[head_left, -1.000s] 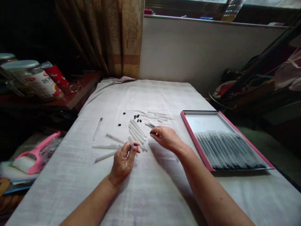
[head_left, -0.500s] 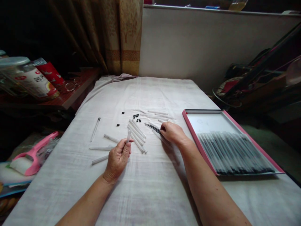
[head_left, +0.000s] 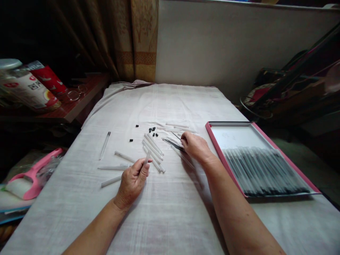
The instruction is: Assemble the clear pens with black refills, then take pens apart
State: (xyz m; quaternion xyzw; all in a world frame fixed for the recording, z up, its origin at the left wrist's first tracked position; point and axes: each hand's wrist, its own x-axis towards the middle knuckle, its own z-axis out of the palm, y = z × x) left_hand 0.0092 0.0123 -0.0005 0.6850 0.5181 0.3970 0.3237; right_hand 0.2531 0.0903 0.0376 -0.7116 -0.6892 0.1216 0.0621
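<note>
At the left edge of the frame, a labelled jar (head_left: 32,92) stands beside a red packet (head_left: 50,78) and a pair of glasses (head_left: 75,93) on a dark wooden surface; a pink-handled item (head_left: 34,177) lies below. On the white cloth (head_left: 159,226), left of centre, one slim clear tube with a dark end (head_left: 105,146) lies apart from three loose barrels (head_left: 111,181). The left hand (head_left: 132,180), at centre-left, grips a clear tube (head_left: 147,156) between thumb and fingers, its upper end raised. Several small black caps (head_left: 152,129) lie above it, two set apart to the left. A group of clear barrels (head_left: 154,152) lies slantwise at centre. Immediately right, dark refills (head_left: 172,144) rest by the right hand (head_left: 196,146), which pinches a single thin refill (head_left: 176,135) at its fingertips. At right, a pink-edged box (head_left: 224,156) holds a row of translucent pens (head_left: 265,171) with dark lower ends.
</note>
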